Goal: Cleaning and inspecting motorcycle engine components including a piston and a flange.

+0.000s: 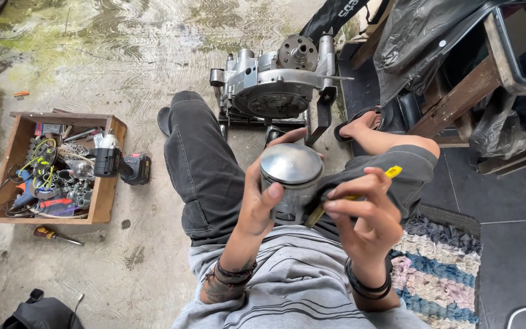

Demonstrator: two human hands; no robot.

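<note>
Presently, seated on floor, head view.
Left hand [257, 204]: wrapped around a metal piston [290, 180], thumb across its side, dome facing up.
Right hand [363, 210]: fingers pinched on a thin yellow-handled tool [351, 196], its tip touching the piston's lower side.
Piston position: between both hands, above the lap.
Ahead of hands: engine block [275, 88] on a small stand, just beyond the knees.
Far left of left hand: wooden box [101, 204] of tools; cordless drill [120, 163] resting on its edge; screwdriver [59, 235] on the concrete floor [123, 61].
Below right hand: rag rug [442, 268].
</note>
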